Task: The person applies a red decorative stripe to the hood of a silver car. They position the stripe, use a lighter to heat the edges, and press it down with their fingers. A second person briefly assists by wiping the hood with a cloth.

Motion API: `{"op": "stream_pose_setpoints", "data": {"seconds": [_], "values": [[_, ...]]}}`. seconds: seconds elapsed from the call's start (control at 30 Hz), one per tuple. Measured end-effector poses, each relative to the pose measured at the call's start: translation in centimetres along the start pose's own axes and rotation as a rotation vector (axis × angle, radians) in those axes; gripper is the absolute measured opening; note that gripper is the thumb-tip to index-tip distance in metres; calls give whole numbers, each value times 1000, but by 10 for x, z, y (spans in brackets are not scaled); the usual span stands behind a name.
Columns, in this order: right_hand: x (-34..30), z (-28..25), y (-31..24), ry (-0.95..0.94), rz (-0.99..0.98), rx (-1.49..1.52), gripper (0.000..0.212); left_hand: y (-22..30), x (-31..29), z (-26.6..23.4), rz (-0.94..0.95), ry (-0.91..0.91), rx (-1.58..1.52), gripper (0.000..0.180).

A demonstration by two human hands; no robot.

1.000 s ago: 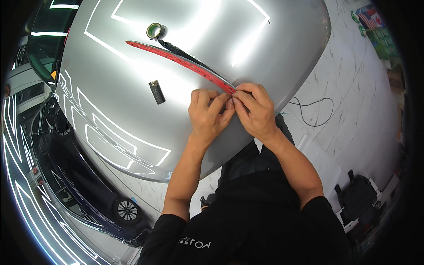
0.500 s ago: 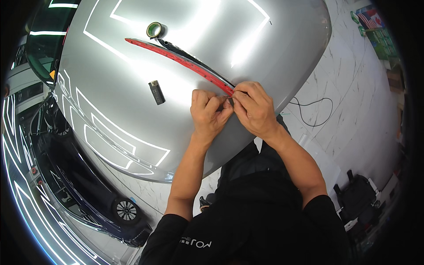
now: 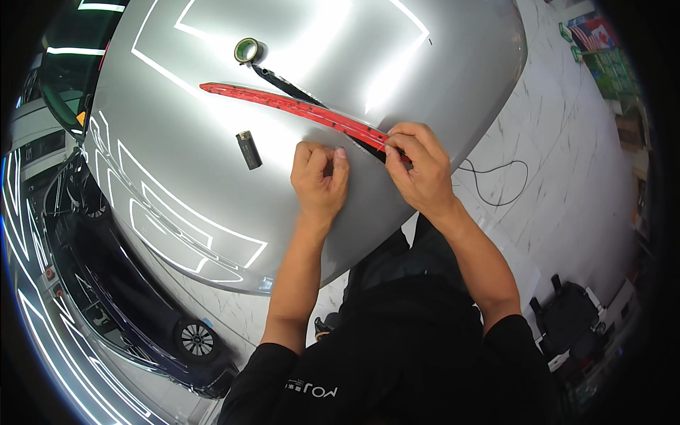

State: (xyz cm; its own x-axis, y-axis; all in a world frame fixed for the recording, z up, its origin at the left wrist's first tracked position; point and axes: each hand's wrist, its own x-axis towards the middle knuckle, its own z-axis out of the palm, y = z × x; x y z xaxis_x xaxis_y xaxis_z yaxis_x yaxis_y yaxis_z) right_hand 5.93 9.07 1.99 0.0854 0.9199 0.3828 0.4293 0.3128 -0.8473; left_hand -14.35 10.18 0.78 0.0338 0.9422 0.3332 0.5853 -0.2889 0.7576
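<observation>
My right hand [image 3: 423, 172] pinches the near right end of a long, thin, curved red strip [image 3: 290, 105], whose face carries small dark marks. A slim black strip [image 3: 296, 91] lies on the silver car hood [image 3: 177, 170] and passes partly beneath the red one. Left of the red strip's end, my left hand [image 3: 320, 183] is closed just above the hood, apart from the strip. Its thumb presses against the curled fingers, and anything small between them is hidden.
A roll of tape [image 3: 246, 50] stands near the strips' far end. A black lighter [image 3: 248, 150] lies on the hood at left. Beyond it are a dark car [image 3: 134, 276] and, on the right, a cable [image 3: 496, 198] and a black case [image 3: 567, 312] on the marbled floor.
My hands have parted; the left has moved left, off the strip. The right has shifted slightly right with the red strip's end, and the red strip now crosses over the black one.
</observation>
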Motion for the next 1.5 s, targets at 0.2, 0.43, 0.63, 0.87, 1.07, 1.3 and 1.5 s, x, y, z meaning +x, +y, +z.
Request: {"op": "stream_pose_setpoints", "data": {"seconds": [0.2, 0.43, 0.63, 0.87, 1.07, 1.3, 1.5], "values": [[-4, -3, 1, -2, 58, 65, 16, 23, -9, 7, -32, -47, -29, 26], [-8, -5, 0, -7, 59, 76, 14, 42, -19, 29, -77, -24, -114, 23], [-9, -6, 1, -32, 45, 87, 11, 34, -19, 37, -84, -11, -194, 10], [-11, -12, 0, -123, 128, 113, 12, 36, -22, 34, -156, -60, -228, 9], [-12, -14, -2, -125, 119, 102, 13, 40, -20, 30, -229, -103, -278, 9], [-3, -17, -4, -127, -87, -38, 19, 42, -19, 27, -250, -130, -315, 10], [-2, -16, 0, -145, -143, -84, 17, 39, -20, 29, -210, -141, -260, 7]]}}
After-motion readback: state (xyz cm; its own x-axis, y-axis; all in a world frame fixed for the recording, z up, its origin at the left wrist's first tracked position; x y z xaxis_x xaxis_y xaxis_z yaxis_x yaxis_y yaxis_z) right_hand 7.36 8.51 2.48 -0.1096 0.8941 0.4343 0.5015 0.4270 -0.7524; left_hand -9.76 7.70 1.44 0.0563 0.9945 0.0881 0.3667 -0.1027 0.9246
